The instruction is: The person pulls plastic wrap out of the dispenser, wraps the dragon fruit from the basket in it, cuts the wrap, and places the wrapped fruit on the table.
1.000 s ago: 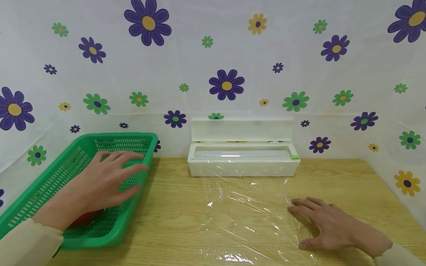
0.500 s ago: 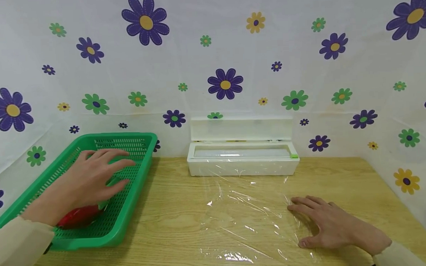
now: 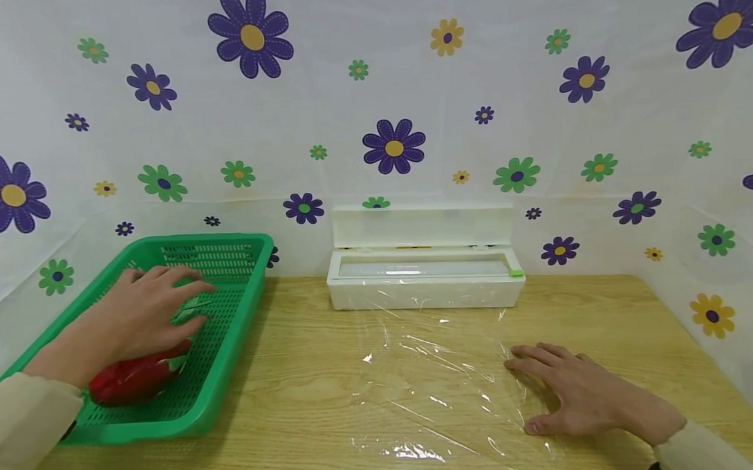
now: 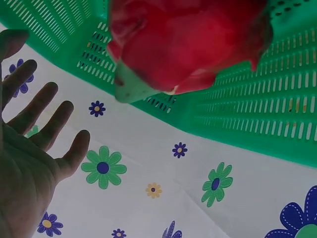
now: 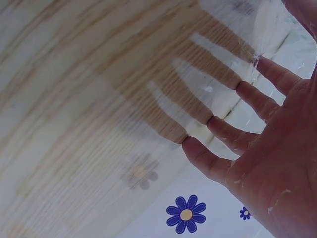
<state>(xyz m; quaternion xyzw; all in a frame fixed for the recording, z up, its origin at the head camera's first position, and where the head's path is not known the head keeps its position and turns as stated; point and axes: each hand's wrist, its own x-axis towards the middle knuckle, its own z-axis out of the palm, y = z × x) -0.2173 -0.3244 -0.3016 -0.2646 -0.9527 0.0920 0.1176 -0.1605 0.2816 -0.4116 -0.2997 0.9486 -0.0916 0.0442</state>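
Note:
My left hand (image 3: 136,316) hovers over the green basket (image 3: 222,379), its fingers spread and apart from the fruit. Below it lies a red dragon fruit (image 3: 132,380) with green-tipped scales; the left wrist view shows this dragon fruit (image 4: 188,44) large beside the hand (image 4: 29,163). Something pale green (image 3: 192,309) in the basket is partly covered by my fingers. A sheet of cling film (image 3: 431,385) is drawn out over the table from a white dispenser (image 3: 425,293). My right hand (image 3: 581,392) rests its fingertips at the film's right edge, fingers (image 5: 208,158) extended.
The dispenser's lid (image 3: 422,226) stands raised at the back, with a green slider (image 3: 516,273) at its right end. A white flower-patterned cloth (image 3: 335,119) encloses the wooden table (image 3: 294,376) behind and at the sides.
My left hand has shifted left over the basket, uncovering more of the dragon fruit. The right hand keeps its place at the film's edge. The head view has turned slightly.

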